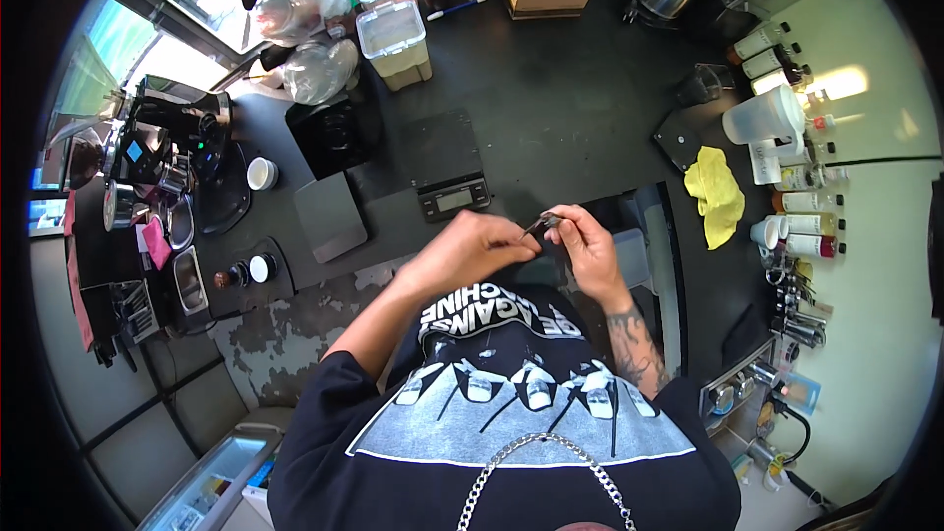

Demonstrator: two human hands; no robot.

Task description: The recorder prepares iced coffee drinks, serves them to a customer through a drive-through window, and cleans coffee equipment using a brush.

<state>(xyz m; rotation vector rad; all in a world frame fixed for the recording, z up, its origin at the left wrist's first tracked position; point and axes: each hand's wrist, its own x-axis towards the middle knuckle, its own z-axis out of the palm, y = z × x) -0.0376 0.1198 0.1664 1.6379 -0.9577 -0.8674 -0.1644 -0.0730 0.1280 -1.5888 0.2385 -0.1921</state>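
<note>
Together: we hold both hands close in front of our chest, above the dark counter [551, 108].
Left hand: our left hand [472, 248] is curled nearly shut, its fingertips pinching one end of a small dark object [542, 224].
Right hand: our right hand [590, 246] is also mostly closed, thumb and forefinger gripping the other end of the same small dark object.
Small dark object: it sits between the two hands, thin and partly shiny; we cannot tell what it is.
Scale: a black digital scale [447, 169] lies on the counter just beyond our hands.
Cloth: a yellow cloth [718, 195] rests to the right, near a white jug [767, 116].
Tub: a clear plastic tub [395, 39] stands further back, well apart from our hands.
Cup: a small white cup [262, 173] sits to the left.
</note>
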